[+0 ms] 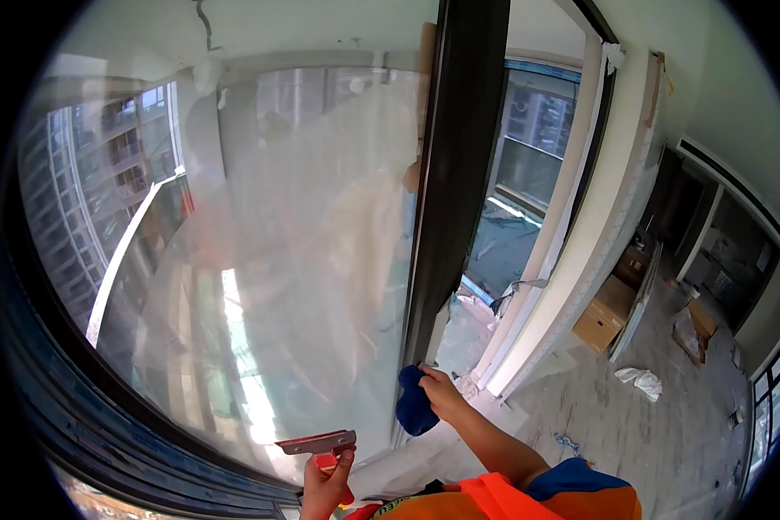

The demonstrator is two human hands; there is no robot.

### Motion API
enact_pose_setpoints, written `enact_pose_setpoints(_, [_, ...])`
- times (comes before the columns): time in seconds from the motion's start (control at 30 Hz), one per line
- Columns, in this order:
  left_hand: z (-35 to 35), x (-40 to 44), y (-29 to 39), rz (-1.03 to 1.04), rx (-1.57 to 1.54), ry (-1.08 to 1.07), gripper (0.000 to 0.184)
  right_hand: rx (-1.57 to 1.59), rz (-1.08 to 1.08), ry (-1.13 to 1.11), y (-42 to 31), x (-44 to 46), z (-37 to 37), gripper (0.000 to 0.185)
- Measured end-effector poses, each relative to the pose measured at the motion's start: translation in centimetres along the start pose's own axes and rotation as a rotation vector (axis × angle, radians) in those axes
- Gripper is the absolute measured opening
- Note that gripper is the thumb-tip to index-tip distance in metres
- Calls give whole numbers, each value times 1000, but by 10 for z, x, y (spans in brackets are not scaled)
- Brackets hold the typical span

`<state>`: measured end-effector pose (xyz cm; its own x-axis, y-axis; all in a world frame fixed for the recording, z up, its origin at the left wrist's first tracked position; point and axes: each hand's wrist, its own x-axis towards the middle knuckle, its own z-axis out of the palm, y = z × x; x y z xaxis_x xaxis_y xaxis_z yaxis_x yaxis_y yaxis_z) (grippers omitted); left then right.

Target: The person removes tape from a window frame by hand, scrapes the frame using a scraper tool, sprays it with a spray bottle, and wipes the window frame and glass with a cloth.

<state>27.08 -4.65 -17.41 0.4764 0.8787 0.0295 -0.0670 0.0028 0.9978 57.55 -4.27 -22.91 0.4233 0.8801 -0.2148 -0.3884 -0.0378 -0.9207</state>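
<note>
- Left hand (328,485): closed around red-handled scraper (319,443), bottom centre of picture.
- Right hand (442,396): closed on blue cloth (415,406), lower centre, near dark upright (458,165).
- Glass pane (277,225): left and centre of picture.

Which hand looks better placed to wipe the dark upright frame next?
Likely the right hand: it holds the blue cloth beside the dark frame, while the left hand holds a scraper.
</note>
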Motion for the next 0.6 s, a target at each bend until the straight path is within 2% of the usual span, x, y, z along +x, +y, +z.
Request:
enact_pose_setpoints(0.03, [6, 9, 3, -173, 142, -34, 37, -28, -25, -43, -4, -20, 10, 39])
enact_pose_setpoints(0.07, [21, 22, -1, -26, 128, -60, 44, -56, -46, -84, -8, -44, 23, 38])
enact_pose_setpoints(0.1, [36, 36, -4, 121, 110, -87, 52, -235, -128, -134, -17, -63, 34, 37])
enact_pose_setpoints(0.17, [66, 50, 1, 89, -101, -162, 53, -476, -219, -308, -39, -96, 49, 42])
enact_pose_setpoints(0.2, [73, 52, -4, -39, -127, -223, 47, -434, -356, -475, -26, -91, 37, 49])
enact_pose_setpoints(0.23, [83, 52, 9, -72, -122, -197, 41, -472, -434, -542, -34, -99, 39, 55])
enact_pose_setpoints(0.27, [93, 54, 25, -131, -270, -205, 37, -506, -509, -609, -47, -108, 45, 62])
enact_pose_setpoints(0.33, [101, 53, 43, -262, -289, -187, 37, -773, -489, -534, -65, -130, 52, 72])
enact_pose_setpoints(0.37, [103, 56, 35, -274, -276, -257, 41, -818, -473, -445, -63, -135, 55, 73])
enact_pose_setpoints(0.4, [104, 59, 28, -276, -261, -337, 46, -794, -494, -387, -54, -134, 52, 66])
enact_pose_setpoints(0.47, [105, 57, 24, -95, -163, -341, 61, -801, -571, -281, -47, -132, 44, 58])
enact_pose_setpoints(0.5, [107, 58, 24, 1, -113, -346, 69, -706, -509, -244, -51, -134, 42, 56])
enact_pose_setpoints(0.57, [100, 57, 21, 57, -153, -439, 85, -514, -396, -169, -67, -141, 40, 52])
enact_pose_setpoints(0.6, [95, 56, 18, 92, -168, -493, 94, -505, -468, -112, -72, -141, 37, 49])
